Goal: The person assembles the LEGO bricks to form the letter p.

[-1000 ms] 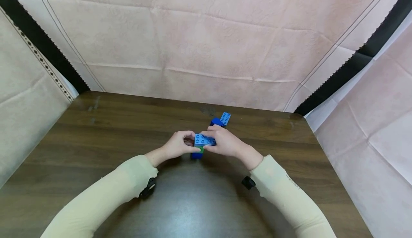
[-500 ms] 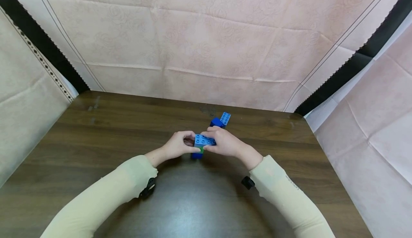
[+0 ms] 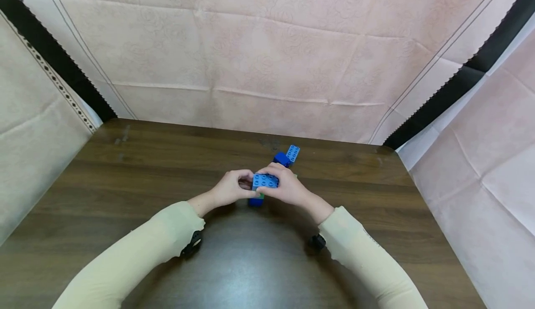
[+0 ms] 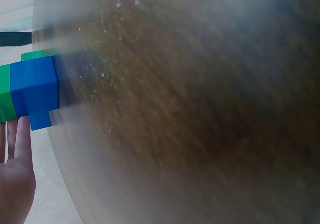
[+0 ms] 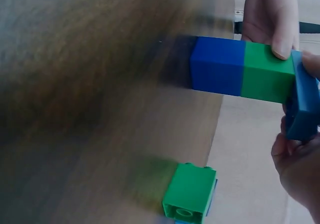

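Observation:
Three toy building bricks stand stacked between both hands: a dark blue brick (image 5: 217, 64) at the bottom, a green brick (image 5: 267, 74) on it, and a lighter blue studded brick (image 3: 265, 180) on top. My left hand (image 3: 226, 189) holds the stack from the left, its thumb on the green brick's front. In the left wrist view, fingertips (image 4: 23, 129) touch the stack's side. My right hand (image 3: 290, 186) pinches the lighter blue brick between thumb and fingers. That brick juts out to the right past the green one. Fingers partly cover the green brick.
Behind the right hand on the wooden table (image 3: 167, 160) lie a dark blue brick (image 3: 282, 159) and a light blue studded brick (image 3: 293, 153). Another green brick (image 5: 190, 191) shows low in the right wrist view. Pale cloth (image 3: 267, 58) hangs behind the table.
My right hand and forearm have shifted slightly left, and the right thumb now reaches further along the lighter blue brick's front. My left hand keeps its place.

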A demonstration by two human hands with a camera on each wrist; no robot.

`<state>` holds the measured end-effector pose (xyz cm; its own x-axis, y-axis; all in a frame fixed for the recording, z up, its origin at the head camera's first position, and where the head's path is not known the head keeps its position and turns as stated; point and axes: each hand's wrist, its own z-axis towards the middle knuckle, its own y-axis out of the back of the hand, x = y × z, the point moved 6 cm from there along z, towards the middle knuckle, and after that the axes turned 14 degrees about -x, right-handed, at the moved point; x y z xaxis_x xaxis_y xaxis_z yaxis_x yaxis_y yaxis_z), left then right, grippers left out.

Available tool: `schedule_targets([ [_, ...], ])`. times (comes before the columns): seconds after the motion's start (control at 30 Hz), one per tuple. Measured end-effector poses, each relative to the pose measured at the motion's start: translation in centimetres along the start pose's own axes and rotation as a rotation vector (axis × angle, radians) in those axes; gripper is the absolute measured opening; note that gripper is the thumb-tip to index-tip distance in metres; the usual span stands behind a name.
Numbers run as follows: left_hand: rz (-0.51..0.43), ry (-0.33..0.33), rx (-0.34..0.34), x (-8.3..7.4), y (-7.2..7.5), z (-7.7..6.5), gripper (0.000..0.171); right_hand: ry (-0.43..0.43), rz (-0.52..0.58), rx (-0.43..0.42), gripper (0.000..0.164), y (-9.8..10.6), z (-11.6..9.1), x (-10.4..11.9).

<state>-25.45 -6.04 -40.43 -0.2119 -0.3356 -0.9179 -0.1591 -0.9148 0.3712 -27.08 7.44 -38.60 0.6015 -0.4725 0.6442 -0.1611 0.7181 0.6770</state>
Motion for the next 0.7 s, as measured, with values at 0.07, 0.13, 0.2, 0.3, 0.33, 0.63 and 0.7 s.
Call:
schedule_targets([
  [0.07,-0.005,-0.008,0.000,0.8,-0.3,0.3,0.024,0.001,0.016,-0.023,0.034,0.0,0.0,-0.1],
  [0.13,-0.009,-0.004,-0.007,1.8,-0.5,0.7,0.025,0.002,0.030,-0.032,0.032,-0.1,0.0,0.0],
  [0.2,-0.011,-0.002,-0.013,2.5,-0.6,1.0,0.025,0.011,0.029,-0.029,0.032,-0.1,0.1,0.0],
  [0.3,-0.012,-0.010,-0.018,2.6,-0.6,1.0,0.026,0.031,0.013,-0.017,0.033,-0.1,0.2,0.1],
  [0.33,-0.012,-0.013,-0.016,2.6,-0.6,1.1,0.027,0.037,0.005,-0.015,0.033,-0.1,0.2,0.2],
  [0.63,-0.001,-0.004,-0.016,2.8,-0.5,1.0,0.027,0.014,-0.032,0.010,0.040,0.2,0.0,0.1],
  [0.7,0.004,0.007,-0.015,2.9,-0.5,1.0,0.028,-0.005,-0.032,0.014,0.042,0.4,-0.2,-0.1],
])
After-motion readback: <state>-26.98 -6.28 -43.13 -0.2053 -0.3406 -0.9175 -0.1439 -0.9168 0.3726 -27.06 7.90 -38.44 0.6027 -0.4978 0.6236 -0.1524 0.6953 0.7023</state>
